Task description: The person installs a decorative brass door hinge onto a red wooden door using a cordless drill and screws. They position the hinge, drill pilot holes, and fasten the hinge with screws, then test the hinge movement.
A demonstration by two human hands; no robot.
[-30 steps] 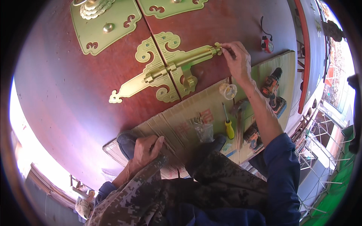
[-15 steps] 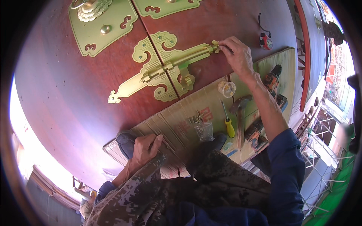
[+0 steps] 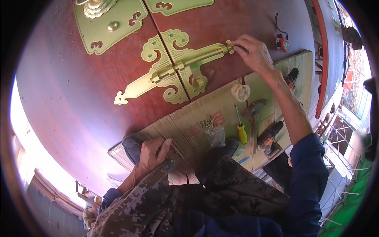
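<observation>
A gold-coloured slide bolt (image 3: 173, 70) with scrolled plates lies across the gap between two reddish-brown door panels (image 3: 106, 67). My right hand (image 3: 254, 53) reaches to the right-hand tip of the bolt's plate. Its thumb and fingertips are pinched together against that ornamental end; whatever they hold is too small to tell. My left hand (image 3: 153, 153) rests on my left knee, fingers curled in and thumb lying over them. The inside of that fist is hidden. A small clear cup (image 3: 241, 92) with yellowish bits stands below the right hand.
On the flattened cardboard (image 3: 173, 122) lie a yellow-handled screwdriver (image 3: 242, 132), a hammer (image 3: 254, 109), a bag of screws (image 3: 215, 136) and a cordless drill (image 3: 270, 138). Another drill (image 3: 292, 77) is partly behind my right forearm. A red tape measure (image 3: 282, 43) sits farther right.
The whole view has shifted slightly. My right hand stays at the plate's tip with its fingers a little repositioned. My left hand has hardly moved.
</observation>
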